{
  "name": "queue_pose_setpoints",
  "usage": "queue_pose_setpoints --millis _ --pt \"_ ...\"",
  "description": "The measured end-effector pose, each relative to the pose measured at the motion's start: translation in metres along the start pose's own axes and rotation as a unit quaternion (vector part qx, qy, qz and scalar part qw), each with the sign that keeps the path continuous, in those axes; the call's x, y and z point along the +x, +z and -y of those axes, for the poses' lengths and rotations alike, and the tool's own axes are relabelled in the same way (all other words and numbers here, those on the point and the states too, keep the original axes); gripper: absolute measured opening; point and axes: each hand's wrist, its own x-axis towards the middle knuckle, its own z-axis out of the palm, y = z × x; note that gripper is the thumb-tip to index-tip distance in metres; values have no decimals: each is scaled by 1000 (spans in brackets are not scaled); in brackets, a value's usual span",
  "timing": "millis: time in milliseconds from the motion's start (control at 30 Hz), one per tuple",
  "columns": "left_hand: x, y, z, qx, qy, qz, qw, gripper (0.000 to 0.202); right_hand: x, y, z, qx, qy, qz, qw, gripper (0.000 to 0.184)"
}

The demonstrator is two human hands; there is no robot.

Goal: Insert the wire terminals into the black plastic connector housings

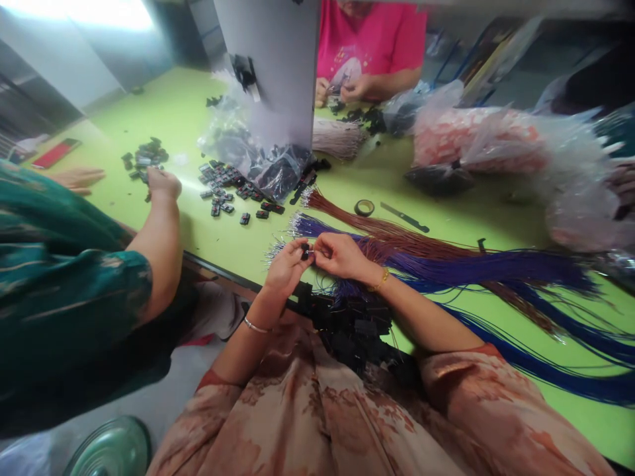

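Between the thumb and fingers of my left hand (285, 268) is a small black connector housing (305, 252). My right hand (341, 256) is closed at its right side, pinching a thin wire (311, 252) whose end meets the housing; how deep it sits I cannot tell. Beneath and beside my hands lie bundles of purple wires (421, 264), brown wires (397, 233) and blue wires (540, 377), with bare metal ends at the left. A pile of black housings (360, 324) rests at the table edge, close against my body.
Left of me, a co-worker's hand (165, 184) handles black parts (151, 153). Assembled black pieces (223, 182) lie by a clear bag (278, 175). A tape roll (364, 208) and a flat blade (404, 217) lie ahead. Across sits a person in pink (372, 39), near stuffed plastic bags (481, 142).
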Motion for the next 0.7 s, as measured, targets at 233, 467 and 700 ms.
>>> queue_pose_setpoints --millis 233,467,700 --pt "-1 1 1 7 8 -11 1000 21 -2 3 2 -27 15 -3 1000 3" --pt "-8 9 5 59 23 -37 997 27 -3 9 -1 -50 -20 13 998 3" --pt "-8 18 3 70 40 -72 994 24 -3 10 0 -50 -13 22 998 5"
